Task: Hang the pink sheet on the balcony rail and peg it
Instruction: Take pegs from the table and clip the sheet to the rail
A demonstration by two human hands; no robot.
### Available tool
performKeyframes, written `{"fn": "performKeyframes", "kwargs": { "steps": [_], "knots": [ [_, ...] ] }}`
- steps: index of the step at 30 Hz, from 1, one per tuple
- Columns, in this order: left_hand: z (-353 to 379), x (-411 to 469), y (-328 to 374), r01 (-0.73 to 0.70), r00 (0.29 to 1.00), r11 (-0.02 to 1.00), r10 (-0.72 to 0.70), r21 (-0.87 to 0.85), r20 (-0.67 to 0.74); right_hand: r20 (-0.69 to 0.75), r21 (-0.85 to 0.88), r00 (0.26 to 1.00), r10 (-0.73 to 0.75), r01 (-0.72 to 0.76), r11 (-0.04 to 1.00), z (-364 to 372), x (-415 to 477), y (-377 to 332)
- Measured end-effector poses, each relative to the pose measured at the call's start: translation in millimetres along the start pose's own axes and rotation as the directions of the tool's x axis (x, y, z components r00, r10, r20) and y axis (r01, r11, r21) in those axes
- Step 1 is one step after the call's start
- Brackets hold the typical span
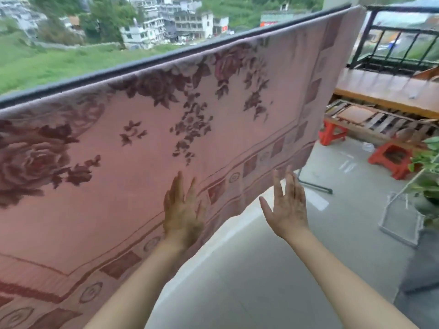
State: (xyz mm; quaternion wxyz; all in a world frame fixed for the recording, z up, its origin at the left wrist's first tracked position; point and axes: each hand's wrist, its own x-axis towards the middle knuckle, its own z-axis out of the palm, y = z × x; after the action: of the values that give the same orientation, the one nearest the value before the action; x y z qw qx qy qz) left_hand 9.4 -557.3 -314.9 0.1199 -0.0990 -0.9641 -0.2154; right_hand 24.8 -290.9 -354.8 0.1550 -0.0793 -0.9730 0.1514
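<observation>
Hanging: pink sheet (147,148) draped over the balcony rail (142,67), spanning from the left edge of the frame to the upper right; rose print in darker red, squared border along its lower and right edges.
Rail: dark bar running diagonally from mid left up to upper right; sheet's top fold lies just under its visible edge.
Left hand (183,210): lower centre, fingers spread and straight, palm flat toward the sheet near its border; looks to be touching the cloth, gripping nothing.
Right hand (288,205): right of the left hand, fingers spread, holding nothing; fingertips reach up to the sheet's bottom edge, contact cannot be told.
Floor (273,281): pale grey, lower right of frame.
Stools: two red stools (331,134), mid right, under a slatted wooden frame (370,119).
Plant (427,162): green leaves at the right edge.
Mesh panel (401,222): lying on the floor below the plant.
Background: grass slope upper left, pale buildings (166,22) top centre, blurred.
Pegs: none seen on the sheet.
</observation>
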Motion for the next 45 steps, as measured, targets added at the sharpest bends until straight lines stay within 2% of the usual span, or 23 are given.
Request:
{"fn": "performKeyframes", "kwargs": {
  "steps": [5,12,15,21,24,26,32,36,39,42,45],
  "knots": [
    [91,82,80,-0.14,0.985,0.99,0.137,0.023,0.102,-0.028,-0.013,0.979,0.202,-0.202,0.979,2,40,112],
    [210,237,213,-0.264,0.939,0.957,0.284,-0.124,0.192,-0.051,-0.141,0.935,0.35,-0.354,0.925,-18,161,259],
    [249,307,285,-0.369,0.887,0.906,0.41,-0.208,0.212,-0.108,-0.181,0.915,0.389,-0.403,0.897,-46,215,316],
    [335,411,436,-0.571,0.748,0.804,0.592,-0.164,0.298,-0.222,-0.172,0.811,0.542,-0.579,0.797,-83,270,439],
    [390,444,499,-0.644,0.674,0.748,0.654,-0.161,0.343,-0.236,-0.176,0.753,0.615,-0.655,0.735,-83,290,512],
    [432,468,538,-0.67,0.648,0.729,0.667,-0.142,0.367,-0.222,-0.174,0.729,0.647,-0.683,0.71,-79,309,566],
    [520,552,659,-0.63,0.67,0.773,0.591,-0.077,0.45,-0.13,-0.13,0.695,0.707,-0.719,0.683,-85,405,720],
    [543,622,731,-0.641,0.686,0.763,0.616,-0.079,0.388,-0.074,-0.118,0.736,0.673,-0.676,0.727,-102,494,794],
    [567,668,764,-0.611,0.728,0.786,0.605,-0.093,0.324,-0.02,-0.125,0.768,0.64,-0.637,0.76,-106,560,831],
    [601,716,790,-0.588,0.749,0.807,0.571,-0.06,0.337,0.012,-0.145,0.81,0.586,-0.579,0.803,-100,621,868],
    [646,771,817,-0.6,0.737,0.799,0.566,-0.025,0.369,0.009,-0.169,0.821,0.571,-0.561,0.81,-91,680,915]
  ]
}}
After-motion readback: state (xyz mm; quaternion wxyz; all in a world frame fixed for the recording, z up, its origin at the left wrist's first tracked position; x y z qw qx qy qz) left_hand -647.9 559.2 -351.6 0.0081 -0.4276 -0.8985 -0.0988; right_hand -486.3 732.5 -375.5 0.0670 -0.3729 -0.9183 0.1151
